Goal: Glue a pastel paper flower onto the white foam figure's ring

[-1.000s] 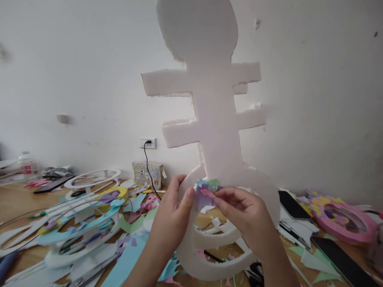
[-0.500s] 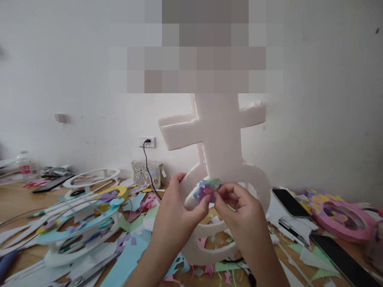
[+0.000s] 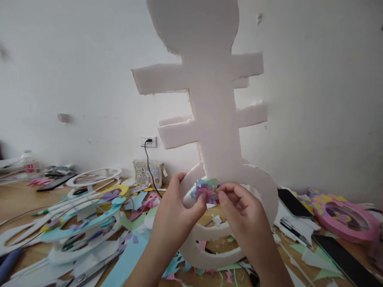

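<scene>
Paper scraps (image 3: 206, 190) pinched between both hands against foam cutout (image 3: 209, 103).

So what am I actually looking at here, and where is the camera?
The camera sits on a person's head, looking down at their own two bare hands; there is no machine. The left hand steadies a tall white foam cut-out shape standing on a wooden table. The right hand pinches small coloured paper scraps stuck in a cluster on the foam's lower ring. Around them lie pastel paper offcuts, a pink decorated ring at the right, a black phone, and a cable plugged into a white wall socket.
</scene>
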A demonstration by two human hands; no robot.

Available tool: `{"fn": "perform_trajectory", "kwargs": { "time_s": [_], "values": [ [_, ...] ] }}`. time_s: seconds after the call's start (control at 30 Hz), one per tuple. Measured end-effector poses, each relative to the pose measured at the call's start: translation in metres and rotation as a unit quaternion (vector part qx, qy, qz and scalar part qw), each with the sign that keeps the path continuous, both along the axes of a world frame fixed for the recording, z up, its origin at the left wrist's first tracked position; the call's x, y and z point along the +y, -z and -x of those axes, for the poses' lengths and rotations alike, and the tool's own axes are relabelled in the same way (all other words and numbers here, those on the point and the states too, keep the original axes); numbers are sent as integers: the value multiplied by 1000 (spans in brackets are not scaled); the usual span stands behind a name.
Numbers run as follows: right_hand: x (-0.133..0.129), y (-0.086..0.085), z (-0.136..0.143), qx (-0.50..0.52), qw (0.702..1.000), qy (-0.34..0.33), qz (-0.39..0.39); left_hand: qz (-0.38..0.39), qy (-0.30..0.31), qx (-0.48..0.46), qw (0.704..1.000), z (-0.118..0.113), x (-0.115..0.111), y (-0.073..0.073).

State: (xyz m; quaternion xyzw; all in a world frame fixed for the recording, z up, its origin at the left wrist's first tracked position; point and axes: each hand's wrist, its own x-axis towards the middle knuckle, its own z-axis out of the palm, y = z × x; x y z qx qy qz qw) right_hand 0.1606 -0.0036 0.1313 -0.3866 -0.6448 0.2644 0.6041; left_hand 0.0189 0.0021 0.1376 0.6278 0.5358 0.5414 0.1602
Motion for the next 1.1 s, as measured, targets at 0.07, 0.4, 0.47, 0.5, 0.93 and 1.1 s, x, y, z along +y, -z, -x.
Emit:
{"fn": "perform_trajectory", "kwargs": {
  "time_s": [0.07, 0.4, 0.47, 0.5, 0.93, 1.1],
  "values": [
    [0, 0, -2, 8, 1000, -10, 11, 1, -1, 8, 1000, 0, 0, 0],
    [2, 1, -8, 33, 998, -39, 41, 0, 22, 22, 1000, 1, 2, 1],
    [1, 1, -8, 32, 998, -46, 43, 3, 19, 19, 1000, 1, 0, 1],
    [1, 1, -8, 31, 997, -49, 43, 4, 16, 17, 1000, 0, 0, 0],
    [7, 3, -6, 27, 999, -41, 21, -11, 21, 10, 1000, 1, 5, 4],
    [4, 3, -6, 30, 998, -50, 20, -5, 10, -2, 1000, -1, 2, 3]
  ]
}}
